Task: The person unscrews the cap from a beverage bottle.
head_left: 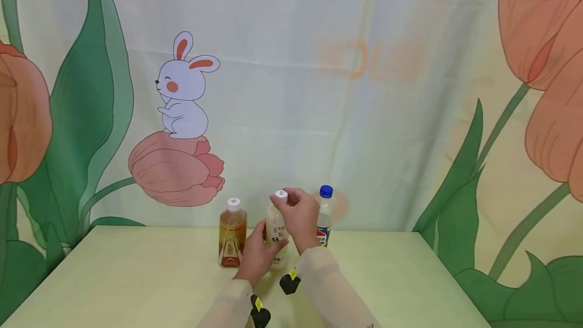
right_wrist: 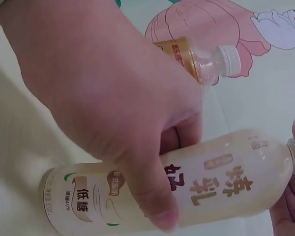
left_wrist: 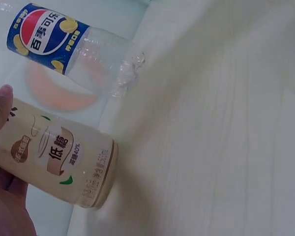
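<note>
A milk drink bottle [head_left: 276, 224] with a cream body and a white cap [head_left: 281, 195] stands roughly upright between the hands. My left hand [head_left: 258, 254] grips its body; the thumb crosses the label in the right wrist view, where that hand [right_wrist: 113, 93] fills much of the picture. At the top, my right hand [head_left: 302, 214] pinches the cap with thumb and fingers. Its fingers [right_wrist: 285, 211] show only at the edge of the right wrist view. The bottle's base [left_wrist: 102, 177] is at the tabletop; whether it touches, I cannot tell.
To the left stands an amber tea bottle [head_left: 233, 239] with a white cap. On the right, partly behind the right hand, is a clear Pepsi bottle [head_left: 325, 211] with a blue cap. The pale table [head_left: 136, 277] meets a printed curtain [head_left: 282, 90] at the back.
</note>
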Demonstrator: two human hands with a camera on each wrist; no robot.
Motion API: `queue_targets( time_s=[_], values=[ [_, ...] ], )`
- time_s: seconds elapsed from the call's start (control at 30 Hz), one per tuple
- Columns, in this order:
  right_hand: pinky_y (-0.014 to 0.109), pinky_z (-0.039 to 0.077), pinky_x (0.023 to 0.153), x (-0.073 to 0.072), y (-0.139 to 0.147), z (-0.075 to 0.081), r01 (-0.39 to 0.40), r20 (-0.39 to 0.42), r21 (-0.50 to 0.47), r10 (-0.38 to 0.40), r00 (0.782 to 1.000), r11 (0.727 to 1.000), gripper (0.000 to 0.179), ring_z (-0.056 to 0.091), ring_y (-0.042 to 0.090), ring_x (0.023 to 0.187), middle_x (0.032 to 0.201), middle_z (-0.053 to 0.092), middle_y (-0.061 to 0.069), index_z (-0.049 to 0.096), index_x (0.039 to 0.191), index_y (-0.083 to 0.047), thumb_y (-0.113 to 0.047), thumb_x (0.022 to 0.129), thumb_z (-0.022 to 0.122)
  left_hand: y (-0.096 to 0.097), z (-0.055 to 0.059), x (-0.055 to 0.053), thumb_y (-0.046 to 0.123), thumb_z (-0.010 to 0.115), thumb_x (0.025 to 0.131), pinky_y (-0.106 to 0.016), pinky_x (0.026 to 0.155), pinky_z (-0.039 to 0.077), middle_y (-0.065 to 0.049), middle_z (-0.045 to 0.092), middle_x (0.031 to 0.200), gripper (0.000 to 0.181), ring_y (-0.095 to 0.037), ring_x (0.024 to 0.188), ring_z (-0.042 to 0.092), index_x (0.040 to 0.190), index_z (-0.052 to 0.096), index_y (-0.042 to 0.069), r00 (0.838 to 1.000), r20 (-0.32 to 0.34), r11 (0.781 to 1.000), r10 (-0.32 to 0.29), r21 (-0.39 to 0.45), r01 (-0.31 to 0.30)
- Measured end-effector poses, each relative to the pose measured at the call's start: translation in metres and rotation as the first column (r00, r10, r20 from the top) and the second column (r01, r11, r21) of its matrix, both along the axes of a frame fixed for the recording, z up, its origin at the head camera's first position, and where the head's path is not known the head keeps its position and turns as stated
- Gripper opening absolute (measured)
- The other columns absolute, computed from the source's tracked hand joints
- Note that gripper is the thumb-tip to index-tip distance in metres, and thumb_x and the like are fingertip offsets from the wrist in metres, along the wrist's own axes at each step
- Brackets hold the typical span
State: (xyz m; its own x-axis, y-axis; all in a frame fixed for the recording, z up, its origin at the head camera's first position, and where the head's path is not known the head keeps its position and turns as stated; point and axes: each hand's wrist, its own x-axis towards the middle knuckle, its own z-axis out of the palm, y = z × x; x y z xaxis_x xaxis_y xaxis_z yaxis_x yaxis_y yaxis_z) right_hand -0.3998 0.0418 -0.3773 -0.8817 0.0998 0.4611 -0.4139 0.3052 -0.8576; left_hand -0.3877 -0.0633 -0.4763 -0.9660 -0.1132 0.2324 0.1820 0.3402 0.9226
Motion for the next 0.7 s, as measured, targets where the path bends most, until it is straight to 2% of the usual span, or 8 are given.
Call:
queue_targets(
  time_s=[0.3,0.7],
  values=[
    [0.038,0.064,0.086,-0.0055,0.0043,-0.0031,-0.015,0.000,-0.019,0.015,1.000,1.000,0.035,0.075,0.018,0.093,0.101,0.080,0.004,0.079,0.110,-0.013,-0.034,0.083,0.087,-0.0040,-0.0073,-0.0050,0.027,0.079,0.091,-0.060,0.113,0.045,-0.009,0.058,0.148,0.068,-0.036,0.137,0.055,0.149,0.047,0.017,1.000,0.009,0.999,-0.014,0.032,0.014],
    [0.038,0.064,0.086,-0.0057,0.0048,-0.0041,-0.018,0.006,-0.038,0.018,1.000,0.999,0.036,0.076,0.018,0.093,0.101,0.080,0.003,0.079,0.110,-0.013,-0.034,0.081,0.088,-0.0055,-0.0067,-0.0060,0.027,0.079,0.091,-0.061,0.112,0.045,-0.011,0.058,0.148,0.066,-0.037,0.136,0.055,0.148,0.047,0.015,0.999,0.038,0.999,-0.035,0.032,0.033]
  ],
)
